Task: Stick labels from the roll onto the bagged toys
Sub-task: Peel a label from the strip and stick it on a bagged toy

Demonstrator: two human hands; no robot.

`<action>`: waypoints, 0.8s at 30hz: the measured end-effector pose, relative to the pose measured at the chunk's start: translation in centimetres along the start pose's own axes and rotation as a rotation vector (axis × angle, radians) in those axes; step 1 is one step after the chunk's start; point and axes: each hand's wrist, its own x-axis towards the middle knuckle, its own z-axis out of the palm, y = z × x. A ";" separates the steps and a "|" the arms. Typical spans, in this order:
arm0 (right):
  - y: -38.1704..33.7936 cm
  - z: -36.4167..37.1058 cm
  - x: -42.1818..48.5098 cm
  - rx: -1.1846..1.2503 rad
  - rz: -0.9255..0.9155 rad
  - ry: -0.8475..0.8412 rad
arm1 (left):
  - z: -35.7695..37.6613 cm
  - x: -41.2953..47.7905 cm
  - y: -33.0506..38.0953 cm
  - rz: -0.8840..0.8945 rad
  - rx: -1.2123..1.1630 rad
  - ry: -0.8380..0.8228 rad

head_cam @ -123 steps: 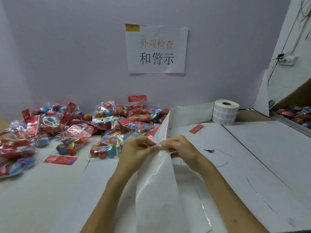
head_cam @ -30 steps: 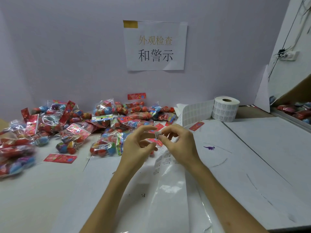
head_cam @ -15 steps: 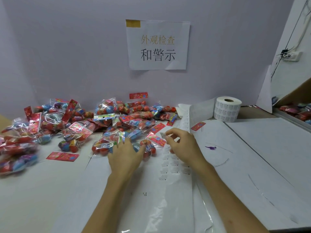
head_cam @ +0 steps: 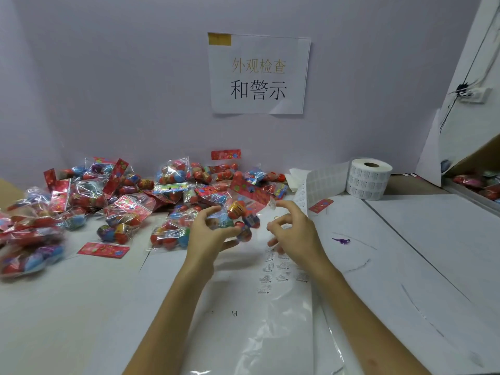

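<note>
Our left hand (head_cam: 213, 234) grips a bagged toy (head_cam: 238, 216) above the bench (head_cam: 81, 307); just right of it, our right hand (head_cam: 295, 234) bears a label (head_cam: 271, 205) on its loosely curled forefinger.

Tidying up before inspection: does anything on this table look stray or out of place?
A red card lies loose in front of the bagged toys, and a second red card near the label roll, neither in a bag. A small purple dinosaur shape sits alone on the table.
</note>
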 end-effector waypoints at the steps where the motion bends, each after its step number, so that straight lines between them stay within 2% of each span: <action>1: -0.1 0.0 0.0 0.017 -0.012 0.014 | 0.0 0.0 0.1 -0.023 -0.061 -0.040; 3: -0.4 0.0 0.1 0.062 -0.038 0.028 | 0.0 -0.1 0.1 -0.045 -0.149 -0.110; 6: -0.7 0.0 -0.2 0.116 -0.089 0.070 | 0.2 -0.1 0.0 -0.058 -0.230 -0.128; 9: -0.9 0.1 -0.2 0.188 -0.097 0.138 | 0.2 -0.1 -0.1 -0.045 -0.248 -0.108; 16: -1.7 -0.8 -0.2 0.460 -0.028 0.160 | 0.4 0.0 -0.1 -0.035 -0.190 0.028; 20: -2.0 -1.3 -0.1 0.605 0.000 0.122 | 0.0 0.0 0.0 -0.042 -0.239 0.067; 24: -2.2 -1.1 -0.3 0.541 0.041 0.015 | -0.2 -0.2 0.5 -0.085 -0.413 -0.063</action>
